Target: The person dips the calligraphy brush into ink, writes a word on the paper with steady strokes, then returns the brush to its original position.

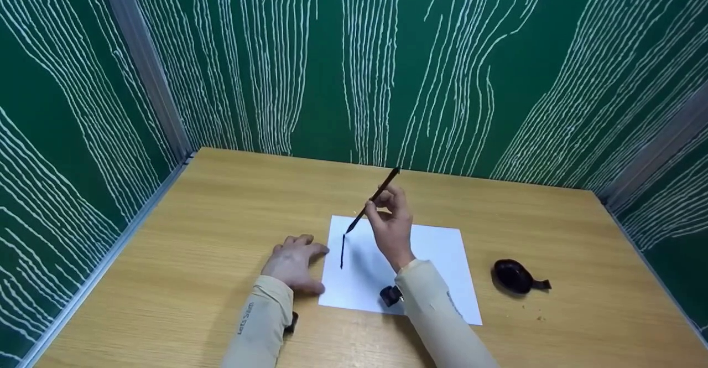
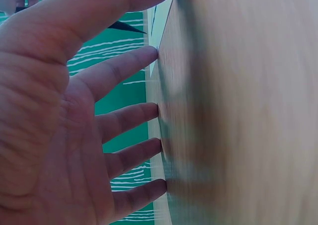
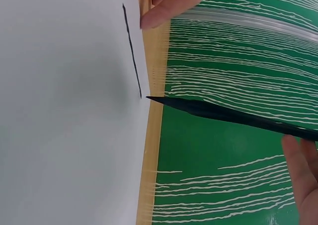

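Observation:
My right hand (image 1: 393, 227) pinches a dark paintbrush (image 1: 380, 191) between thumb and fingers, well up its handle. The pointed brush tip (image 3: 164, 101) sits right by the upper end of a single black stroke (image 1: 342, 252). That stroke runs down the left part of a white sheet of paper (image 1: 437, 252). Spread out at the sheet's left edge, my left hand (image 1: 293, 263) rests its fingertips on the wood. In the left wrist view, its straight fingers (image 2: 124, 68) reach the tabletop, with thumb and forefinger beside the paper's edge.
A small dark pan-shaped dish (image 1: 513, 276) with a short handle stands right of the paper, with a few crumbs near it. The wooden tabletop (image 1: 221, 213) is bounded by green panels (image 1: 326, 80) with white wavy lines and grey corner posts (image 1: 146, 58).

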{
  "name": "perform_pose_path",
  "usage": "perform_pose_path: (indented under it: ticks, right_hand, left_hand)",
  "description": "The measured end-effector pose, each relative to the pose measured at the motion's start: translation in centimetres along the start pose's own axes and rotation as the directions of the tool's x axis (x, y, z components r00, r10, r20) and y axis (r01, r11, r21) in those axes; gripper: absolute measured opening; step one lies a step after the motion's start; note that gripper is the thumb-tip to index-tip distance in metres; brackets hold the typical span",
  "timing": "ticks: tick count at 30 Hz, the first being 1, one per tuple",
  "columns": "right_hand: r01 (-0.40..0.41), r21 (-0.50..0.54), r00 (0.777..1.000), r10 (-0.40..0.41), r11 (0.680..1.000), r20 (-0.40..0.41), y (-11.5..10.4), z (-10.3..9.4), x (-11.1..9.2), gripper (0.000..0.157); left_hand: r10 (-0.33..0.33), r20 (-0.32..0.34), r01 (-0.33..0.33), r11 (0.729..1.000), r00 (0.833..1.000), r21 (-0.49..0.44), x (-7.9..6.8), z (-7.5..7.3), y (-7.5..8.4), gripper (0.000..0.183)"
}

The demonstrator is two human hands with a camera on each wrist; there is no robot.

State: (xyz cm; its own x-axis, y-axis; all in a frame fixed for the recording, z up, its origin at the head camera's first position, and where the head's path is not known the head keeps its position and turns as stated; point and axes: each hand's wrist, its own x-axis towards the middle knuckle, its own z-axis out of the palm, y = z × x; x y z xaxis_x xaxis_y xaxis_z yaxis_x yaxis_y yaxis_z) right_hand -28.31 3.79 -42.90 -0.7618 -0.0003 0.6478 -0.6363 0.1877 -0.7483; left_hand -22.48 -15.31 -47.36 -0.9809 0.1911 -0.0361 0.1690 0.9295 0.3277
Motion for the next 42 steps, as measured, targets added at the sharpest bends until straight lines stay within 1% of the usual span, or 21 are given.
perform_pose_path:
  ticks: [6,11,17,25,31,35,42]
  right_hand:
    - [-0.005,0.013,1.0,0.005,1.0,0.008,0.25,0.1,-0.18,0.031]
    - [0.007,0.008,1.0,-0.007,1.0,0.012,0.32,0.18,-0.21,0.031]
    - [-0.009,-0.004,1.0,0.009,1.0,0.017,0.25,0.19,-0.22,0.031]
    - [-0.011,0.002,1.0,0.011,1.0,0.019,0.49,0.15,-0.16,0.031]
    - [-0.011,0.009,1.0,0.011,1.0,0.019,0.62,0.04,-0.1,0.03]
    - [-0.003,-0.005,1.0,0.003,1.0,0.017,0.49,0.02,-0.12,0.029]
    - [0.036,-0.017,0.999,-0.036,0.999,0.021,0.44,0.08,-0.18,0.031]
  left_hand:
    - [-0.006,0.005,0.006,1.0,1.0,0.002,0.05,0.02,0.03,0.075]
    - [0.007,-0.002,-0.007,1.0,1.0,0.017,0.1,0.01,-0.05,0.073]
    - [0.009,0.0,-0.009,1.0,1.0,0.024,0.14,0.03,-0.09,0.074]
    - [-0.015,0.017,0.015,1.0,1.0,0.013,0.09,-0.09,0.12,0.075]
    - [-0.023,0.015,0.023,1.0,1.0,0.012,0.15,-0.08,0.18,0.076]
    - [-0.028,0.016,0.028,1.0,0.999,0.006,0.17,-0.05,0.18,0.076]
    - [-0.005,0.008,0.004,1.0,1.0,0.004,0.09,0.04,-0.02,0.072]
